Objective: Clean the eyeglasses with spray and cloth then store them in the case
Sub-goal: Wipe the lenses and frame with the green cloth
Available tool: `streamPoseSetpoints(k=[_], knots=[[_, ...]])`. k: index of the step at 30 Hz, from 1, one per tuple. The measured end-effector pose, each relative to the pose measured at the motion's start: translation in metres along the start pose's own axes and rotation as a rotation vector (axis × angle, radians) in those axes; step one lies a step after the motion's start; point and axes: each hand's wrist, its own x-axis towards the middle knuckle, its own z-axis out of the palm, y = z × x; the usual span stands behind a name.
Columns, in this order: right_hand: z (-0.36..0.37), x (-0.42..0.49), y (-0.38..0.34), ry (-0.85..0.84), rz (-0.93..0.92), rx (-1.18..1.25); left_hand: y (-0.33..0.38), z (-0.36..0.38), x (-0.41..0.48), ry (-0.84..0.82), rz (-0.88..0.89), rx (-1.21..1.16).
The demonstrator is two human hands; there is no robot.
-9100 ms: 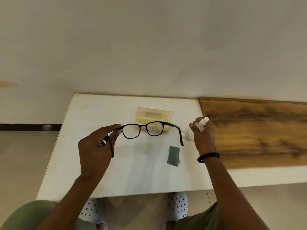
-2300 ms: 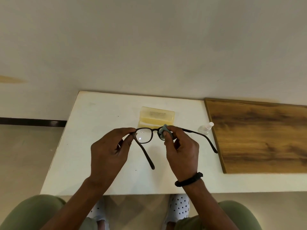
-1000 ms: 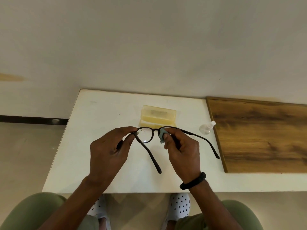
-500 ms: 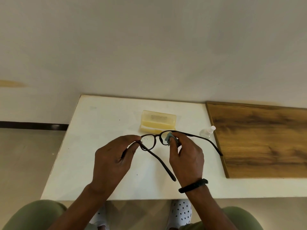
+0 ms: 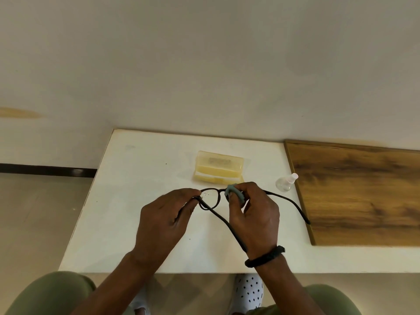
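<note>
Dark-framed eyeglasses [image 5: 217,200] hang in the air above the white table [image 5: 127,201], temples unfolded toward me. My left hand [image 5: 163,221] pinches the frame's left corner. My right hand [image 5: 254,217] presses a small grey-blue cloth [image 5: 231,190] around the right lens, which is hidden by cloth and fingers. The left lens still shows droplets. A translucent yellow case [image 5: 219,167] lies shut behind the glasses. The small clear spray bottle [image 5: 285,183] stands to the right, apart from both hands.
A wood-grain board [image 5: 363,192] covers the table's right side, its edge close to the spray bottle and the right temple tip. A pale wall rises behind the table. My knees and spotted white shoes show below the table's front edge.
Since a second ago the glasses have tilted flatter and the left temple has swung toward my right wrist. My right thumb and the cloth have shifted on the right lens.
</note>
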Motion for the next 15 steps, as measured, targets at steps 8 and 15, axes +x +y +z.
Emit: streamPoseSetpoints(k=[8,15], knots=[[0.0037,-0.0040,-0.0019,-0.110,-0.111,0.041,-0.0006,0.0029,-0.0036,-0.004,0.059,0.008],[0.0037,-0.0033,-0.0012,-0.068,-0.054,0.016,-0.0019,0.0039,-0.0029,0.020,0.055,-0.001]])
